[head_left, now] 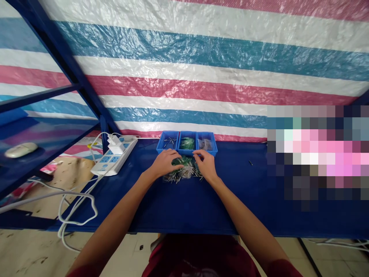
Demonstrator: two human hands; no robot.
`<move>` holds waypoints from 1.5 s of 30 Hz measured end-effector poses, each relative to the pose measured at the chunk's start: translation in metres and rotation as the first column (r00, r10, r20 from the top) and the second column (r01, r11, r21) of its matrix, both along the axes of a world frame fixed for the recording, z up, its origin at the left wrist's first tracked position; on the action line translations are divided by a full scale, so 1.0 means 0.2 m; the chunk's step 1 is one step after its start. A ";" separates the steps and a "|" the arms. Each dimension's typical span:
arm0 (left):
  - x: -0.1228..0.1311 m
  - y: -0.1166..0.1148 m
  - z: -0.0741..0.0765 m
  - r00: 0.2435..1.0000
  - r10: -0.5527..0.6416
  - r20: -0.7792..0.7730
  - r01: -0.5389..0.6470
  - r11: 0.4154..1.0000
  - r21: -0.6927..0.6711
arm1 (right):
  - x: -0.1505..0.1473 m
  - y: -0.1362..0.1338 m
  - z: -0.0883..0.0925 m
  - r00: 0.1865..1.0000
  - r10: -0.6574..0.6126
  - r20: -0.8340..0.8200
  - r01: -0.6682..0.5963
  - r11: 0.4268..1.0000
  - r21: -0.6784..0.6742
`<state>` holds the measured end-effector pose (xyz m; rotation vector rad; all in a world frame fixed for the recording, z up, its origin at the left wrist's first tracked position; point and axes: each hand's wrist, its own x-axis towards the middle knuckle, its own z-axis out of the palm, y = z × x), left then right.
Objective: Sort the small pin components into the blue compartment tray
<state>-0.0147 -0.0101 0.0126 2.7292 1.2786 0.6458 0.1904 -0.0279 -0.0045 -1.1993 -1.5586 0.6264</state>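
The left hand [165,161] and right hand [205,163] rest on a heap of small parts [183,172], fingers curled; whether they pinch anything cannot be told. Three blue bins [186,143] sit at twelve o'clock.

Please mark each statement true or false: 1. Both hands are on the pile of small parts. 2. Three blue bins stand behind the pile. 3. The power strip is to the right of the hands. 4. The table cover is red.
1. True: the left hand and right hand rest on the pile of small parts.
2. True: three blue bins.
3. False: the power strip lies left.
4. False: the table cover is blue.
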 end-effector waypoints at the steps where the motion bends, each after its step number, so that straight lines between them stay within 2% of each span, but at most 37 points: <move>1: 0.01 0.00 0.00 0.999 -0.015 -0.033 0.015 1.000 0.008 | 0.00 0.00 0.00 1.000 0.000 0.007 0.000 1.000 0.002; 4: 0.02 0.00 -0.02 0.996 -0.016 -0.083 0.020 0.998 0.051 | 0.00 0.00 -0.01 1.000 -0.003 0.010 0.003 1.000 -0.010; 7: 0.02 0.00 -0.03 1.000 0.012 -0.029 -0.009 0.995 0.101 | 0.01 0.00 -0.01 1.000 -0.010 0.028 0.010 1.000 0.005; 10: 0.02 -0.01 -0.01 0.989 0.029 0.144 -0.048 0.990 0.129 | 0.00 -0.01 0.01 0.998 0.013 0.066 -0.018 0.998 0.065; 13: 0.03 -0.05 0.04 0.936 0.001 0.352 -0.030 0.997 0.075 | -0.01 -0.01 0.02 0.991 0.119 0.068 -0.125 0.989 0.083; 17: 0.03 -0.09 0.09 0.853 0.041 0.520 -0.007 0.998 -0.067 | 0.00 -0.02 0.04 0.949 0.313 -0.031 -0.314 0.948 -0.044; 19: 0.03 -0.09 0.10 0.806 0.108 0.581 -0.077 0.994 -0.078 | 0.01 -0.03 0.06 0.889 0.444 -0.110 -0.457 0.873 -0.173; 22: 0.02 -0.07 0.10 0.732 0.237 0.638 -0.252 0.965 -0.070 | 0.05 -0.03 0.08 0.732 0.658 -0.176 -0.664 0.632 -0.400; 23: 0.01 -0.06 0.10 0.722 0.270 0.637 -0.299 0.952 -0.065 | 0.06 -0.03 0.09 0.702 0.686 -0.193 -0.687 0.580 -0.437; 24: 0.01 -0.06 0.10 0.720 0.296 0.628 -0.337 0.940 -0.057 | 0.06 -0.02 0.09 0.706 0.674 -0.217 -0.687 0.580 -0.438; 25: 0.00 -0.05 0.10 0.721 0.315 0.617 -0.367 0.929 -0.046 | 0.06 -0.01 0.09 0.739 0.623 -0.256 -0.667 0.623 -0.410; 27: -0.01 -0.04 0.09 0.734 0.339 0.588 -0.408 0.913 -0.018 | 0.05 0.00 0.08 0.817 0.416 -0.399 -0.548 0.774 -0.317; 28: -0.01 -0.04 0.09 0.747 0.347 0.567 -0.421 0.907 -0.001 | 0.05 0.01 0.08 0.824 0.300 -0.481 -0.477 0.826 -0.302; 29: -0.01 -0.04 0.09 0.766 0.353 0.537 -0.428 0.904 0.016 | 0.05 0.02 0.07 0.816 0.218 -0.535 -0.435 0.841 -0.320; 31: -0.01 -0.03 0.08 0.816 0.367 0.447 -0.431 0.901 0.046 | 0.04 0.03 0.07 0.811 0.127 -0.571 -0.405 0.827 -0.391; 33: -0.01 -0.02 0.06 0.867 0.381 0.321 -0.417 0.908 0.048 | 0.04 0.03 0.06 0.825 0.100 -0.556 -0.391 0.812 -0.434; 36: 0.00 -0.02 0.03 0.915 0.389 0.108 -0.393 0.919 0.027 | 0.03 0.03 0.05 0.843 0.100 -0.529 -0.358 0.838 -0.412; 40: 0.00 -0.02 -0.02 0.916 0.390 -0.098 -0.388 0.921 0.039 | 0.03 0.04 0.02 0.880 0.139 -0.453 -0.325 0.873 -0.363; 45: 0.01 -0.01 -0.03 0.890 0.400 -0.218 -0.405 0.914 0.027 | 0.02 0.05 0.00 0.912 0.152 -0.381 -0.292 0.893 -0.343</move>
